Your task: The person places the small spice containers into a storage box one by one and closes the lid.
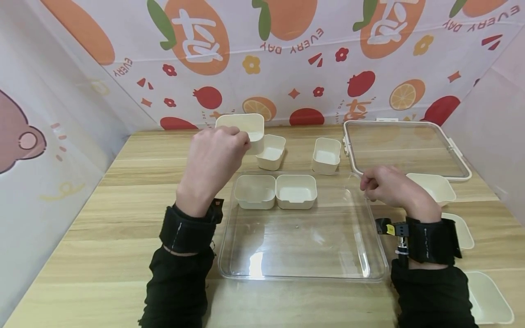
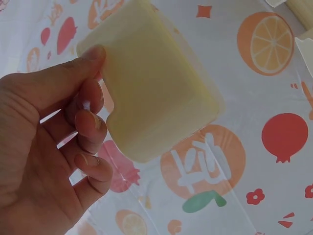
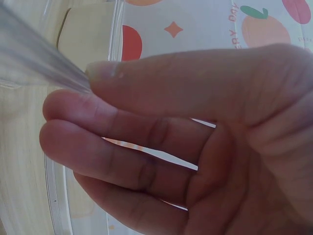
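Cream tubs [image 1: 296,200]: plastic-looking, smooth, matt
Clear tray [image 1: 295,250]: plastic-looking, glossy, glare streaks
Lid [image 1: 406,148]: clear plastic-looking panel, smooth
Table [image 1: 102,237]: wood-grain top, smooth, low sheen
Backdrop [image 1: 229,27]: creased sheet, slight gloss, cannot tell cloth from plastic
Sleeves [image 1: 176,289]: cloth, matt

Bright, fairly even light falls over my table [image 1: 123,218], and the head view is clear though slightly soft. A hard white glare sits on the near left of my tray [image 1: 295,246], with thinner streaks along its right side. Seen from the wrists, my left hand [image 2: 54,142] and right hand [image 3: 220,147] are shaded, the box [image 2: 156,83] looks hazy, and the tray's edge blurs close up.
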### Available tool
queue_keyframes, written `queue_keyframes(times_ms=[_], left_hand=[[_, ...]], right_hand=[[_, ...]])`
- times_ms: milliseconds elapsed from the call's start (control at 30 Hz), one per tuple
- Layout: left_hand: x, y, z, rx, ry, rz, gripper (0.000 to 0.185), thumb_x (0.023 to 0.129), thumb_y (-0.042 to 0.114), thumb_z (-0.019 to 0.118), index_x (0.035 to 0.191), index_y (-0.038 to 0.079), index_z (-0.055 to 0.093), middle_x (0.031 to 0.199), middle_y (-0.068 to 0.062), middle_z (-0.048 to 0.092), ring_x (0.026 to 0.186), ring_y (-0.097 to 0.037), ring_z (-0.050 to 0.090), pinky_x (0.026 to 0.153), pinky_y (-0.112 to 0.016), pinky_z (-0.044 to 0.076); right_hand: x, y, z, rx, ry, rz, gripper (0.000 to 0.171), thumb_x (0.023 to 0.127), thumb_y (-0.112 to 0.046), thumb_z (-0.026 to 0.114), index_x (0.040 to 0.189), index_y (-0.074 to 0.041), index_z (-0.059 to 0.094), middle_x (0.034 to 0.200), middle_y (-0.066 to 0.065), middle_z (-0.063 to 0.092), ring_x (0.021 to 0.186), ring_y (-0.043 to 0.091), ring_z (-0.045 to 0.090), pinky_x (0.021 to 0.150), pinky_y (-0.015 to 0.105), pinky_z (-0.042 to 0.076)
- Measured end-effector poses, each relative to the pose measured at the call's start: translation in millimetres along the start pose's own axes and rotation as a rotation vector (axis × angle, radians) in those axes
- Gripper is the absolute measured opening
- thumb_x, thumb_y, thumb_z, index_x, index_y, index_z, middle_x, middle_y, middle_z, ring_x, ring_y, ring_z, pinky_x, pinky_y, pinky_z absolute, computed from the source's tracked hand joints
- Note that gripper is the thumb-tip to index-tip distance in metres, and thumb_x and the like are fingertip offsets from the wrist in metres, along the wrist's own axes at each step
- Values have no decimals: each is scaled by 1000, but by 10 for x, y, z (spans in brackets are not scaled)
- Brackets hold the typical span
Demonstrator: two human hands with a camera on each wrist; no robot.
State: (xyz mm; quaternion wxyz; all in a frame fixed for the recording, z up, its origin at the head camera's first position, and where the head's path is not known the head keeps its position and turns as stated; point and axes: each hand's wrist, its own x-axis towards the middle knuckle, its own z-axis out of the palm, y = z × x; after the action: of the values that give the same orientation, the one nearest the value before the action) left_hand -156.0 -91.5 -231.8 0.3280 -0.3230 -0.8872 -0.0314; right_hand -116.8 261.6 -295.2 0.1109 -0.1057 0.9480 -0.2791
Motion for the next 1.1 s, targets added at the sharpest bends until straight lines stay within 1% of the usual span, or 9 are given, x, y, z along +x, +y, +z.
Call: queue_keyframes(times_ms=[133, 200, 400, 500, 733, 867, 1000, 1100], left_hand=[[-5, 34, -18, -9, 22, 19, 21, 88, -2, 71, 68, 4, 67, 55, -2, 43, 47, -24, 43, 46, -35, 34], [-7, 51, -23, -14, 24, 25, 23, 88, -2, 71, 67, 4, 65, 55, -2, 42, 48, -23, 43, 46, -35, 34], [4, 126, -33, -17, 19, 56, 20, 87, 4, 77, 70, 4, 68, 57, -3, 47, 51, -24, 49, 48, -35, 38], [5, 172, -40, -27, 28, 79, 19, 87, 6, 79, 71, 5, 69, 58, -2, 50, 53, -23, 52, 49, -35, 41], [7, 252, -50, -46, 33, 120, 28, 90, -2, 68, 64, 6, 60, 56, -1, 46, 52, -20, 45, 47, -34, 37], [8, 284, -49, -37, 49, 134, 30, 91, -4, 65, 63, 6, 59, 57, -2, 50, 53, -21, 46, 48, -34, 37], [8, 318, -33, -27, 80, 161, 31, 90, -6, 62, 62, 7, 57, 57, -2, 51, 52, -21, 46, 47, -32, 35], [11, 352, -21, -27, 86, 181, 31, 88, -8, 61, 62, 7, 57, 57, -2, 51, 52, -20, 47, 47, -31, 33]], right_hand=[[-2, -11, 10, -3, 3, 5, 8, 85, 8, 63, 89, 2, 67, 76, 3, 63, 68, 20, 54, 60, 35, 43], [0, -6, 8, -6, 4, -1, 9, 85, 9, 63, 89, 2, 67, 76, 2, 63, 68, 20, 54, 59, 36, 42], [5, 14, 2, -10, 5, -8, 10, 84, 9, 64, 88, 1, 67, 76, 2, 64, 68, 19, 53, 59, 36, 41], [7, 22, 3, -13, 4, -8, 9, 84, 9, 63, 88, 2, 66, 76, 2, 64, 68, 19, 53, 59, 36, 41], [8, 23, 4, -13, 4, -17, 9, 83, 9, 62, 88, 2, 66, 76, 1, 64, 67, 19, 53, 58, 35, 41], [7, 25, 6, -12, 4, -17, 8, 83, 8, 63, 88, 2, 66, 76, 1, 64, 67, 19, 53, 59, 35, 41], [5, 29, 5, -18, 5, -18, 8, 83, 8, 63, 88, 2, 66, 76, 1, 64, 68, 19, 53, 59, 36, 41], [3, 31, 2, -22, 4, -15, 9, 83, 8, 64, 88, 1, 66, 76, 1, 64, 68, 19, 53, 59, 36, 41]])
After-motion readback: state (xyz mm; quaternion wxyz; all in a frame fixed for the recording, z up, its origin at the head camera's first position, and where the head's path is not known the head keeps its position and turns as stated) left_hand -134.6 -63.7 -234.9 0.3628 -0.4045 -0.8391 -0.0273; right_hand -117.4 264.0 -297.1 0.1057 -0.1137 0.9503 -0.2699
